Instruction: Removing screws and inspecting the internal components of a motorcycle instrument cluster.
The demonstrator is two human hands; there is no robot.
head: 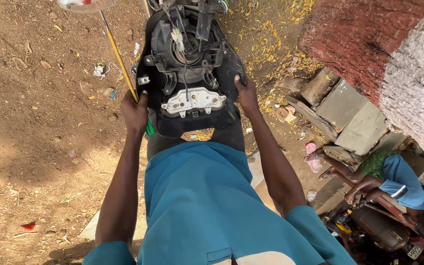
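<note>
While the left hand [134, 112] grips a screwdriver [119, 58] and the cowl's [190, 73] edge, the right hand [246, 95] clasps its other side; between them, its wiring lies exposed, seemingly mid-disassembly.

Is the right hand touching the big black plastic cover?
Touching. The head view shows the right hand pressed on the right edge of the black plastic cover, fingers curled over its rim with no gap showing.

open dirt ground [35, 127] left, stone slabs [349, 118] (stacked) right
</note>
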